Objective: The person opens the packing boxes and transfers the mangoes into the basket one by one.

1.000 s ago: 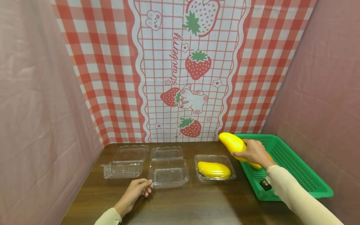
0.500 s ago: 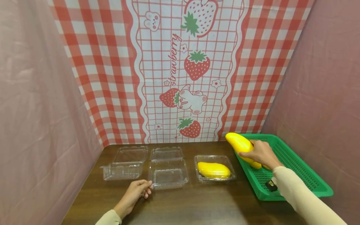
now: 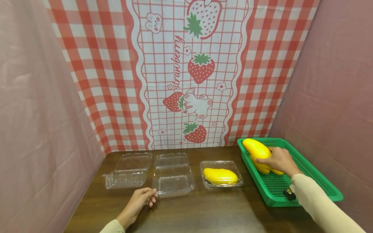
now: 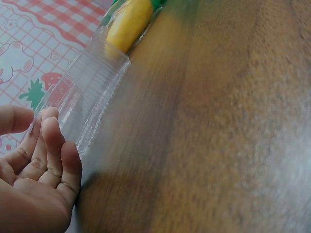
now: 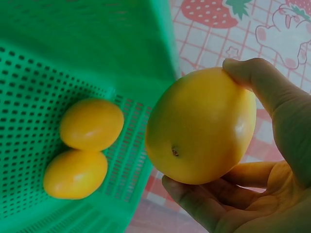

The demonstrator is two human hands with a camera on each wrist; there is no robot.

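My right hand [image 3: 279,159] grips a yellow mango [image 3: 256,150] by its sides, thumb on one side and fingers on the other. It is over the far left part of the green basket [image 3: 263,194]. Two more mangoes [image 5: 92,124] lie together on the basket floor in the right wrist view. My left hand [image 3: 140,202] pinches the front left corner of the middle clear plastic clamshell [image 3: 174,194], whose lid lies folded back. In the left wrist view the thumb [image 4: 17,119] and forefinger meet at its rim.
Another clamshell [image 3: 125,179], its lid back, stands at the left of the wooden table [image 3: 186,216]. To the right a clamshell [image 3: 205,185] holds a mango [image 3: 220,176]. A strawberry-print cloth [image 3: 192,97] hangs behind, with pink cloths [image 3: 332,97] at the sides.
My right hand has carried the mango to the right, from beside the basket's left rim to over the basket. My left hand keeps its place at the clamshell corner.
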